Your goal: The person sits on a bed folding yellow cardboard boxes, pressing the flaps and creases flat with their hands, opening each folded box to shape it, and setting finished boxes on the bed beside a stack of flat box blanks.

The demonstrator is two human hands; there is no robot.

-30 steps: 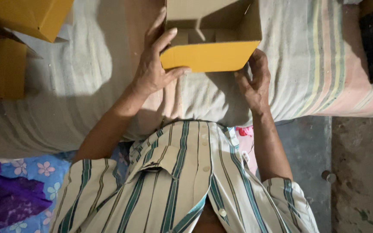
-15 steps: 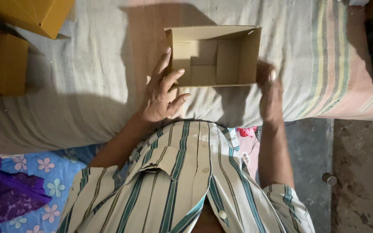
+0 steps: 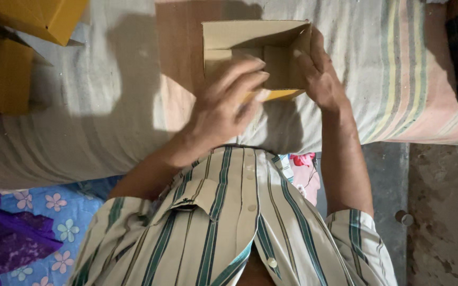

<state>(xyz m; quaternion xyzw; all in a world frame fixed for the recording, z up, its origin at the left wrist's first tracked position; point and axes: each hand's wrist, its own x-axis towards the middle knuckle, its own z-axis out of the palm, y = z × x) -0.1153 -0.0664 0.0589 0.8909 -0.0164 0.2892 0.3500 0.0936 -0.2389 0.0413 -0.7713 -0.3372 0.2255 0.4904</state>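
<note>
Head view, looking down. An open cardboard box (image 3: 261, 55) rests on the striped bed cover (image 3: 388, 69), its mouth turned toward the camera and its brown inside walls showing; a yellow flap edge shows along its near side. The left hand (image 3: 223, 106) lies over the box's near-left front — fingers (image 3: 239, 74) stretched and loosely spread across the opening, slightly blurred, gripping nothing that can be made out. The right hand (image 3: 319, 74) clasps the box's right wall, fingers curled over its edge. Two yellow boxes (image 3: 6, 69) sit at the upper left of the bed, well apart from the hands. A striped shirt (image 3: 229, 228) fills the foreground; floral blue cloth (image 3: 54, 222) lies at lower left.
</note>
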